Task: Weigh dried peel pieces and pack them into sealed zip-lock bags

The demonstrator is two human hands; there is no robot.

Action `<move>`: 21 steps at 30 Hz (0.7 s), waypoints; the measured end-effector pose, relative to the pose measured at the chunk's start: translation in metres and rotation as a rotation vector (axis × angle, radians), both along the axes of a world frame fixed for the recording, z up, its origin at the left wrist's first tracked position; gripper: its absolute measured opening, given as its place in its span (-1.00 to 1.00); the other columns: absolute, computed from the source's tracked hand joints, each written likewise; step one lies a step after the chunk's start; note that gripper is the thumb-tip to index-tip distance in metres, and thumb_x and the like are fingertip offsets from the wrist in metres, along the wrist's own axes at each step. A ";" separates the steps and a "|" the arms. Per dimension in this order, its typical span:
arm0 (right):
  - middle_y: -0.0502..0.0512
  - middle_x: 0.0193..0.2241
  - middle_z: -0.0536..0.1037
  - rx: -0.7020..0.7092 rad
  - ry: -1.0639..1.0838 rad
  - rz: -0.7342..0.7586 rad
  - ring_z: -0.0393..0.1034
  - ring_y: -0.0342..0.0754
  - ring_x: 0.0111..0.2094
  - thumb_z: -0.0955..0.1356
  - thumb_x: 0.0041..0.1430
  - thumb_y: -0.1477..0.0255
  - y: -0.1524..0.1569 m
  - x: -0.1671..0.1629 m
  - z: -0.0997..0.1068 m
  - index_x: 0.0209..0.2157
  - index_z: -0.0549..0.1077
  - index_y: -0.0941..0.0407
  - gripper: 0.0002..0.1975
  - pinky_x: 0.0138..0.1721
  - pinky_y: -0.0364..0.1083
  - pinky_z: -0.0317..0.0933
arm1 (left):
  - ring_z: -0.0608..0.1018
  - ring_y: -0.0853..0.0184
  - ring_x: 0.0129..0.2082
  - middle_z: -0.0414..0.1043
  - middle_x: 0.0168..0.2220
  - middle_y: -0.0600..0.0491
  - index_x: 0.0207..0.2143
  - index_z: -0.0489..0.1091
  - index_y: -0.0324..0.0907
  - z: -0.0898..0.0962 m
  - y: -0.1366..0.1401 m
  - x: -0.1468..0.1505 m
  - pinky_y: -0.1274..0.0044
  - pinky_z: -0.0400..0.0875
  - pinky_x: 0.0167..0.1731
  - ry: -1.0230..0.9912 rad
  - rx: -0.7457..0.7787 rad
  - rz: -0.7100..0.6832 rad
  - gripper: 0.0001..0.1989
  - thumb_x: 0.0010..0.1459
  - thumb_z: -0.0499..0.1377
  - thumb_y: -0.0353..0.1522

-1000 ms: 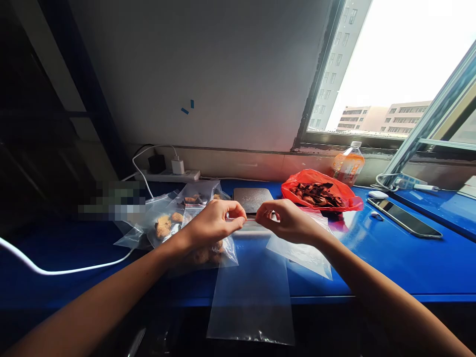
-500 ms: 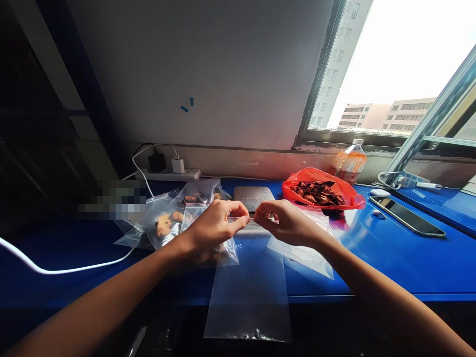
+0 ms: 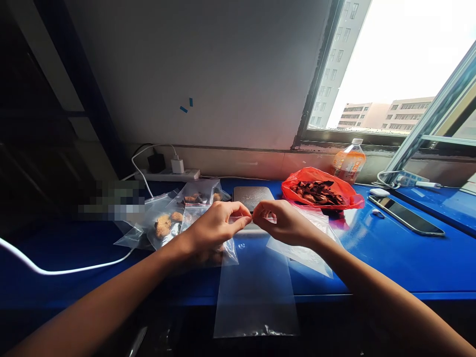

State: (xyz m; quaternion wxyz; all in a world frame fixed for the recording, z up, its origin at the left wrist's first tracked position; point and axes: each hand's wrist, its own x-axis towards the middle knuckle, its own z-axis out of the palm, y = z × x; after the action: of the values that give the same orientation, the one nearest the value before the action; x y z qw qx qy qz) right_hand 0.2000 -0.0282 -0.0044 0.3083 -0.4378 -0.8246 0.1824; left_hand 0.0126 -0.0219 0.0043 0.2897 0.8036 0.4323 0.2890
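A clear zip bag (image 3: 256,297) hangs by its top edge from both hands, its lower part past the table's front edge. My left hand (image 3: 219,220) pinches that edge between thumb and fingers. Almost touching it, my right hand (image 3: 284,220) pinches the same edge. Nothing shows inside the bag. Just behind the hands lies a flat silver scale (image 3: 255,197), partly covered by them. Left of my left hand are several clear bags (image 3: 165,230) with brown dried pieces in them. Beneath my right hand lie flat clear bags (image 3: 308,258).
An open red plastic bag (image 3: 349,196) of dark dried slices stands right of the scale, with an orange drink bottle (image 3: 349,161) behind it. A phone (image 3: 407,215) lies on the right of the blue table (image 3: 386,263). At the back left are a power strip (image 3: 191,174) and white cable (image 3: 67,270).
The hanging bag's lower end has swung to the right. My fingertips have come closer together at its top edge.
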 end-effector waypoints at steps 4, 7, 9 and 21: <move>0.05 -0.43 0.56 -0.017 -0.005 -0.011 0.37 -0.18 -0.44 0.30 0.08 0.55 0.001 0.000 -0.001 -0.40 0.46 0.16 -0.91 -0.41 -0.20 0.20 | 0.46 0.35 -0.47 0.48 -0.44 0.07 -0.33 0.47 -0.17 0.000 0.002 -0.002 0.55 0.31 -0.47 0.032 0.002 -0.039 -0.78 0.12 0.13 -0.22; 0.06 -0.41 0.56 -0.022 -0.027 -0.027 0.38 -0.17 -0.43 0.30 0.11 0.51 0.000 -0.001 -0.002 -0.38 0.46 0.16 -0.90 -0.40 -0.19 0.21 | 0.48 0.33 -0.43 0.49 -0.40 0.06 -0.34 0.46 -0.17 -0.002 0.006 -0.004 0.53 0.35 -0.41 0.050 0.023 -0.029 -0.78 0.10 0.14 -0.22; 0.07 -0.40 0.57 -0.021 -0.048 -0.043 0.39 -0.16 -0.42 0.30 0.12 0.49 0.000 0.000 -0.002 -0.37 0.47 0.15 -0.90 -0.40 -0.18 0.21 | 0.48 0.32 -0.40 0.49 -0.39 0.05 -0.34 0.47 -0.17 -0.003 0.008 -0.004 0.51 0.36 -0.35 0.069 0.057 -0.030 -0.79 0.08 0.15 -0.23; 0.07 -0.38 0.58 -0.033 -0.043 -0.058 0.41 -0.13 -0.40 0.30 0.07 0.52 0.003 0.000 -0.005 -0.39 0.48 0.15 -0.89 -0.37 -0.15 0.23 | 0.50 0.35 -0.42 0.51 -0.40 0.07 -0.36 0.48 -0.17 -0.003 0.007 -0.003 0.56 0.33 -0.42 0.101 0.066 -0.042 -0.83 0.10 0.14 -0.29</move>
State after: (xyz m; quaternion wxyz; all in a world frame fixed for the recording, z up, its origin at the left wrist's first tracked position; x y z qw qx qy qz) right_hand 0.2001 -0.0256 -0.0095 0.2885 -0.4704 -0.8149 0.1774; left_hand 0.0092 -0.0146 0.0011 0.2469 0.8351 0.4195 0.2560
